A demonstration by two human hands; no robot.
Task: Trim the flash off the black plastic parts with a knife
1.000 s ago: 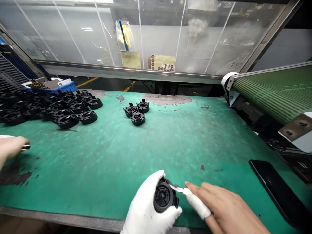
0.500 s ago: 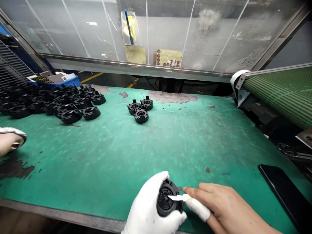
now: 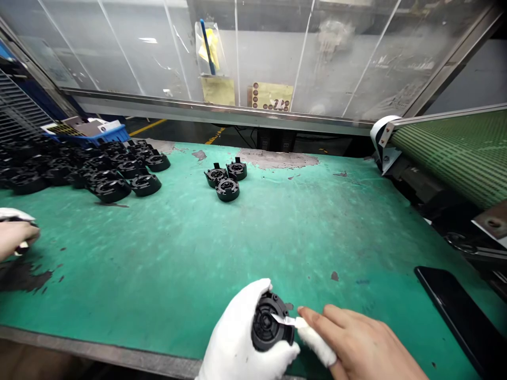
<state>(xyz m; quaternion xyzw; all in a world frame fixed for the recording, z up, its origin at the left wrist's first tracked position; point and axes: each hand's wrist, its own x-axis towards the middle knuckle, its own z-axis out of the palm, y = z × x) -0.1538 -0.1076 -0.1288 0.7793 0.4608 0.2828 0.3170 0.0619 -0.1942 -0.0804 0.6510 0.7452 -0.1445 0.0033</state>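
My left hand, in a white glove, grips a round black plastic part by its sides, with the ribbed face turned up and a small tab at its edge. My right hand is bare apart from a white cloth cover on the thumb. Its thumb and forefinger pinch a small pointed knife blade; the tip lies over the middle of the part's face. Whether the tip touches the plastic I cannot tell.
Three similar black parts stand mid-table; many more cluster at left near a blue bin. Another person's hand is at the left edge. A dark phone lies at right below a green conveyor belt.
The blade has turned slightly over the part's face, and my right hand has tilted a little. The other person's hand at the left has shifted slightly. The whole view has moved a bit.
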